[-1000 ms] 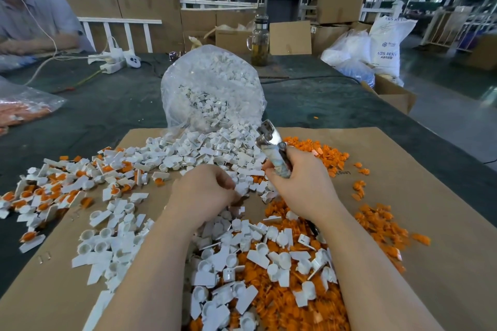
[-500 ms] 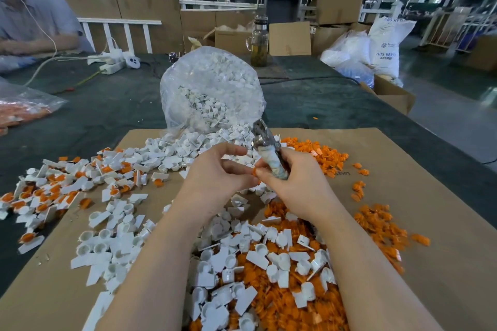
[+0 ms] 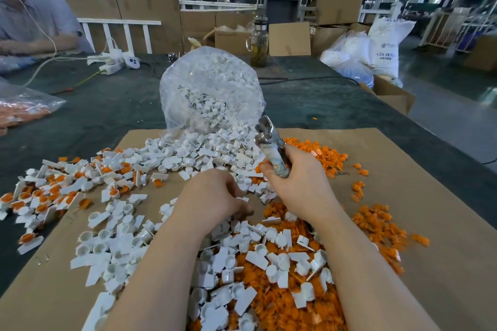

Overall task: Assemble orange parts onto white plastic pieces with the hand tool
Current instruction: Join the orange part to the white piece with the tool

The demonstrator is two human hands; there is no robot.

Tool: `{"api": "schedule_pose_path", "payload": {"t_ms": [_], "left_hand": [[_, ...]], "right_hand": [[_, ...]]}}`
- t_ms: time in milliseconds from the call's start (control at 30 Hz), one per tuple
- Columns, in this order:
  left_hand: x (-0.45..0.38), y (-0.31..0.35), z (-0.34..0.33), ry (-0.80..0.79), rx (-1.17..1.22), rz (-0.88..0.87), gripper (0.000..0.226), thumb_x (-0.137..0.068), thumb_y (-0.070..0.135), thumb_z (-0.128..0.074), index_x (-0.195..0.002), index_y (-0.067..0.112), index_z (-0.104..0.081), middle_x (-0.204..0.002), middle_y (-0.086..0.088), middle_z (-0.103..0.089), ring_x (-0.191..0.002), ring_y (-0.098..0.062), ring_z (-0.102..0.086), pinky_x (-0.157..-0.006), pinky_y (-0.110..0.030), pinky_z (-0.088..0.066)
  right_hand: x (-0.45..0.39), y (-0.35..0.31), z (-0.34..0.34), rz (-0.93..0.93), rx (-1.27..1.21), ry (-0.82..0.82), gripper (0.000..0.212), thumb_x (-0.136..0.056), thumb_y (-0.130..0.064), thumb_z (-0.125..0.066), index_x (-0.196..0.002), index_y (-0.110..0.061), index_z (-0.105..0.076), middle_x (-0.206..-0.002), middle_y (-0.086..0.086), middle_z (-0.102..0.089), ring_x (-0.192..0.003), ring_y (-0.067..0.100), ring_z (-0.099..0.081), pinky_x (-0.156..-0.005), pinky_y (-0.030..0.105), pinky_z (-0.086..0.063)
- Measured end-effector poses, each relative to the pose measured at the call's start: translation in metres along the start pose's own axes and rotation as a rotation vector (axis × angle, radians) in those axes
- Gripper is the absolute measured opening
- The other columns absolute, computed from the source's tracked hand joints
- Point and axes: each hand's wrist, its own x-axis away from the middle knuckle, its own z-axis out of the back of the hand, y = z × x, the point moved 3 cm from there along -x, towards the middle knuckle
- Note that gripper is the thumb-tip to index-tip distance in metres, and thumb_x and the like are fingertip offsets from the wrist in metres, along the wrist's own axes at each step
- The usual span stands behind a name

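Note:
My right hand point(image 3: 301, 191) grips the taped handle of a metal hand tool point(image 3: 270, 142), its steel head pointing up and away. My left hand point(image 3: 212, 196) is lowered onto the pile with fingers curled down among white pieces near bare cardboard; whether it holds one is hidden. Loose white plastic pieces point(image 3: 204, 153) spread across the cardboard sheet point(image 3: 403, 196). Orange parts point(image 3: 285, 301) lie heaped under and right of my arms. Finished white pieces with orange inserts point(image 3: 53, 191) lie at the left.
A clear bag of white pieces point(image 3: 212, 88) stands behind the pile. A bag of orange parts point(image 3: 21, 113) lies far left. A glass jar point(image 3: 259, 40), power strips point(image 3: 115, 62), boxes and white sacks point(image 3: 387, 45) sit farther back. Another person sits at the far left point(image 3: 32, 21).
My left hand has dropped from the tool's handle down to the pile of white pieces. My right hand has shifted slightly right with the tool still upright.

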Motion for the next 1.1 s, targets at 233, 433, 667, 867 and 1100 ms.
{"api": "schedule_pose_path", "payload": {"t_ms": [233, 433, 667, 867, 1100], "left_hand": [[-0.0049, 0.0022, 0.0039, 0.006, -0.028, 0.039, 0.025, -0.072, 0.043, -0.085, -0.077, 0.021, -0.075, -0.075, 0.004, -0.072, -0.074, -0.008, -0.066, -0.062, -0.022, -0.049], [-0.003, -0.0008, 0.0027, 0.222, 0.281, -0.037, 0.015, -0.08, 0.032, -0.076, -0.088, 0.027, -0.065, -0.075, 0.008, -0.066, -0.067, -0.005, -0.063, -0.054, -0.022, -0.044], [-0.0009, 0.0021, 0.0033, 0.12, 0.915, 0.003, 0.014, -0.089, 0.007, -0.065, -0.087, 0.02, -0.069, -0.071, 0.001, -0.076, -0.073, -0.013, -0.075, -0.061, -0.021, -0.059], [-0.003, 0.0017, 0.0022, 0.115, 1.095, -0.021, 0.011, -0.078, 0.006, -0.078, -0.086, 0.013, -0.074, -0.081, -0.004, -0.077, -0.071, -0.008, -0.071, -0.061, -0.015, -0.053], [-0.0015, 0.0029, 0.0046, 0.184, 1.126, 0.008, 0.015, -0.078, 0.003, -0.079, -0.071, 0.016, -0.075, -0.063, 0.0, -0.068, -0.054, -0.008, -0.057, -0.055, -0.019, -0.05]], "right_hand": [[-0.001, 0.0005, -0.001, -0.026, 0.004, 0.01, 0.012, -0.091, -0.034, -0.064, -0.094, -0.024, -0.058, -0.078, -0.013, -0.057, -0.071, 0.007, -0.053, -0.061, 0.025, -0.043], [-0.0011, 0.002, 0.0016, -0.074, -0.057, 0.064, 0.015, -0.091, -0.034, -0.065, -0.101, -0.023, -0.061, -0.089, -0.01, -0.065, -0.08, 0.008, -0.059, -0.072, 0.033, -0.053], [-0.0021, 0.0062, 0.0007, -0.096, -0.105, 0.082, 0.016, -0.091, -0.032, -0.065, -0.105, -0.022, -0.063, -0.084, -0.017, -0.061, -0.075, 0.005, -0.059, -0.064, 0.021, -0.047], [-0.0021, 0.0067, 0.0009, -0.098, -0.157, 0.074, 0.011, -0.091, -0.027, -0.066, -0.101, -0.029, -0.061, -0.084, -0.023, -0.059, -0.081, -0.001, -0.059, -0.067, 0.012, -0.044], [-0.0017, 0.0047, -0.0031, -0.068, -0.167, 0.058, 0.013, -0.091, -0.032, -0.065, -0.102, -0.026, -0.063, -0.086, -0.018, -0.063, -0.08, 0.001, -0.06, -0.069, 0.019, -0.049]]}}
